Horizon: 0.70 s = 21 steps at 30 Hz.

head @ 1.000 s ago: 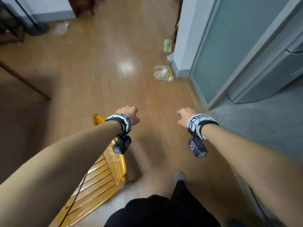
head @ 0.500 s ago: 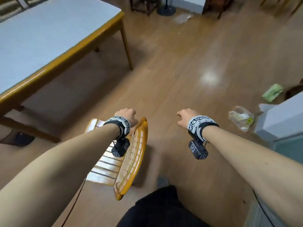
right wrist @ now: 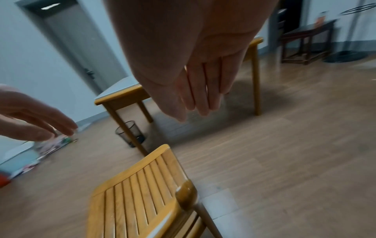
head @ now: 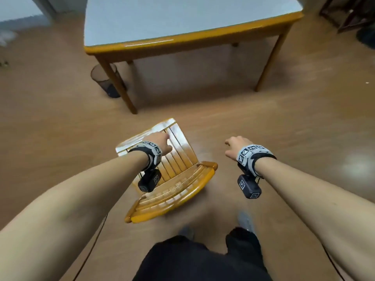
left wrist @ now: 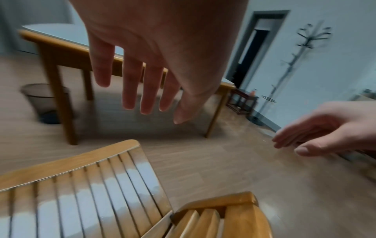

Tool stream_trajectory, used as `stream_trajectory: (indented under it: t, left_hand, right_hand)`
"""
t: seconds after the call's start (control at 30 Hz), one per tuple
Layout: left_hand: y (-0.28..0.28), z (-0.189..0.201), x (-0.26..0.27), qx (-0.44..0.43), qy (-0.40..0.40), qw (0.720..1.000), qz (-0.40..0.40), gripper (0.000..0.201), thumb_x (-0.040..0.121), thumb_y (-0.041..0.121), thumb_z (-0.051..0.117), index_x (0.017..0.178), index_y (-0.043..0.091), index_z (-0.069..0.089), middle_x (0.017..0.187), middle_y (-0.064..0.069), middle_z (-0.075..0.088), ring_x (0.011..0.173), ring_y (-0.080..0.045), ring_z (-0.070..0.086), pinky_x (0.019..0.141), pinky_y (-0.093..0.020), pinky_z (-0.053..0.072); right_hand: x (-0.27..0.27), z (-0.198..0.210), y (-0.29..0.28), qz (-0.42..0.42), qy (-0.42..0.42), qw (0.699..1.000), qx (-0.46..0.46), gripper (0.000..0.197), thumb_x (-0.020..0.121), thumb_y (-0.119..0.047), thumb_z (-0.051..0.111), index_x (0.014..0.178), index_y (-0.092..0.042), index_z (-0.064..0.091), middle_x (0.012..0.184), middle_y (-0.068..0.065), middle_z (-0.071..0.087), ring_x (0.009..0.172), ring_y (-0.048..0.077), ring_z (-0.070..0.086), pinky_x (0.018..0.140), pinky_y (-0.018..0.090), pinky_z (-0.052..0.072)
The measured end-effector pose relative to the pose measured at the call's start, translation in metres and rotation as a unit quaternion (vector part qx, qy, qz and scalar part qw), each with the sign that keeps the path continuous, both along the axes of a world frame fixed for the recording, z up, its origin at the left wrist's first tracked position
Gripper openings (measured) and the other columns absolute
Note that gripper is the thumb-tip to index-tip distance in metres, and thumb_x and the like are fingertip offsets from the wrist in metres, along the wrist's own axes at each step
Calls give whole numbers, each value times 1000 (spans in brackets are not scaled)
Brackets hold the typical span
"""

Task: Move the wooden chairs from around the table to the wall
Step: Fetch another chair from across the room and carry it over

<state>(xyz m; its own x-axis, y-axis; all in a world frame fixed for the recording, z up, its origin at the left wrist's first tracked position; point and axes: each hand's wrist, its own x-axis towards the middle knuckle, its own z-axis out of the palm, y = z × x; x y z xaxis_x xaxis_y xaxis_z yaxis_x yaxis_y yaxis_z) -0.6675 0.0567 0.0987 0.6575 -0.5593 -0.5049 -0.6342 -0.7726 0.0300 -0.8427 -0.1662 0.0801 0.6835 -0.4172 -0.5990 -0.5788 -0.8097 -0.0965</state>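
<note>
- Change vs 0.5 s ago: the view has been swung round; the table (head: 182, 19) is now seen square ahead, no longer off at the upper left. The wooden chair (head: 174, 179) is now seen centred below the hands, seat toward the table's near edge, backrest toward the person.
- Chair posn: on the floor (head: 284, 128), near the table's near-left leg, apart from it; not at a wall.
- Left hand (head: 160, 144): held above the seat, fingers straight and spread, nothing gripped.
- Right hand (head: 236, 147): held right of the chair, fingers straight and together, nothing held.
- Meaning (judged): the chair is no longer carried; either it has been set down or a regrip is due.
- Count: 1 wooden chair, 1 table, 1 mesh bin (head: 105, 82) by the near-left leg, 2 hands.
</note>
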Motion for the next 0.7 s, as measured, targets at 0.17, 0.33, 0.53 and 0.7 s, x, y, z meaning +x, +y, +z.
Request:
stream_trajectory:
  t: [0.17, 0.33, 0.53, 0.7]
  left_hand:
    - [48, 11, -41, 11, -1, 981, 196, 48, 90, 34, 56, 135, 18, 58, 131, -7, 63, 112, -29, 62, 80, -36, 50]
    - [90, 12, -120, 16, 10, 934, 356, 49, 89, 36, 58, 135, 20, 58, 129, -7, 64, 110, -30, 63, 87, -39, 52]
    - [115, 4, -195, 19, 19, 899, 437, 45, 84, 35, 60, 126, 21, 65, 119, -8, 68, 102, -32, 64, 77, -35, 49]
    - [127, -28, -221, -10, 27, 881, 472, 53, 85, 35, 62, 137, 26, 58, 127, -7, 65, 111, -33, 63, 84, -37, 50]
  right_hand:
    - [34, -6, 6, 153, -21, 988, 26, 56, 92, -18, 57, 148, -18, 55, 139, 13, 62, 119, 34, 63, 97, 39, 54]
    - [32, 2, 25, 307, -22, 951, 28, 46, 90, -15, 58, 135, -14, 65, 123, 15, 69, 104, 33, 67, 86, 38, 57]
    - [10, -2, 52, 395, -10, 918, 32, 45, 91, -19, 60, 136, -12, 62, 125, 11, 68, 107, 30, 67, 90, 40, 58]
    - [-8, -21, 72, 429, 11, 903, 19, 32, 94, -28, 63, 122, -13, 67, 114, 11, 70, 99, 28, 67, 77, 34, 55]
